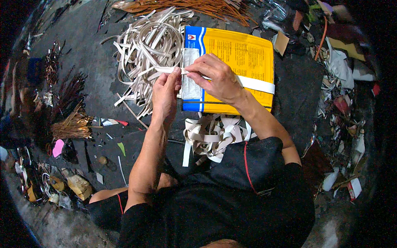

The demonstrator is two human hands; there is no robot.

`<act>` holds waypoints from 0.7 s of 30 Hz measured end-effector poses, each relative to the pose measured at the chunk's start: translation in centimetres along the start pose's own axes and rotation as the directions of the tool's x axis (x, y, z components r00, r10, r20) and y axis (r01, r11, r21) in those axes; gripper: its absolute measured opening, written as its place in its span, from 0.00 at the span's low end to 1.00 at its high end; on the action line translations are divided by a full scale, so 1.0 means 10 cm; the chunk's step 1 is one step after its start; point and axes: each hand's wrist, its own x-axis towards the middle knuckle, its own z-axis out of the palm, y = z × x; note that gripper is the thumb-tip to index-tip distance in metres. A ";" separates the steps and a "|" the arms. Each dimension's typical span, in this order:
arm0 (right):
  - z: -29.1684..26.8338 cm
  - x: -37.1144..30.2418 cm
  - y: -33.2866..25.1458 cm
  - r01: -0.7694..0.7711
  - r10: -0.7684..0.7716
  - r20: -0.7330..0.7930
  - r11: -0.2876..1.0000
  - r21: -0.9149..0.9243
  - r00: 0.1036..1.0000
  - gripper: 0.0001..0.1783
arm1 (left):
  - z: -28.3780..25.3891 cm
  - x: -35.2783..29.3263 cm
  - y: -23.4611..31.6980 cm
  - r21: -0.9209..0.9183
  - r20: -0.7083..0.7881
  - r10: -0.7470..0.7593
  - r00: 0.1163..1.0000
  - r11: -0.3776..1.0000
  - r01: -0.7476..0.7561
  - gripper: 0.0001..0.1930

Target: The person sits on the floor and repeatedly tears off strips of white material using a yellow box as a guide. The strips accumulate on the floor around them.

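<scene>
My left hand [165, 91] pinches a flat white strip [164, 69] between thumb and finger. From the far side, fingertips of my right hand [217, 76] pinch the same strip just to the right. Both hands are over the left edge of a yellow and blue printed can or panel [252, 53]. A whitish pad [191, 89] lies on its blue end. Another length of white band [260, 84] runs out from under my right wrist across the yellow face. Left of the panel spreads a large tangled heap of white strips [136, 51].
A smaller pile of looped white strips [215, 134] lies between the panel and my lap. Reddish-brown twigs or wires [194, 8] lie at the far edge. Scraps and litter [343, 103] line the right side, with bristle bundles [76, 122] and more scraps [78, 186] at left.
</scene>
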 end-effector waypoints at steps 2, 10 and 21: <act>0.01 0.00 0.00 0.012 -0.012 -0.008 1.000 0.010 1.000 0.07 | -0.02 0.02 0.00 -0.041 0.004 -0.035 0.999 0.999 0.035 0.09; -0.03 -0.01 0.00 0.006 -0.007 0.015 1.000 0.015 1.000 0.09 | -0.30 0.25 -0.19 -0.107 0.006 -0.104 0.995 0.989 0.104 0.09; 0.00 0.02 -0.02 0.007 -0.007 0.013 0.999 0.035 1.000 0.09 | -0.81 0.59 -0.48 -0.405 -0.011 -0.074 0.997 0.912 0.064 0.11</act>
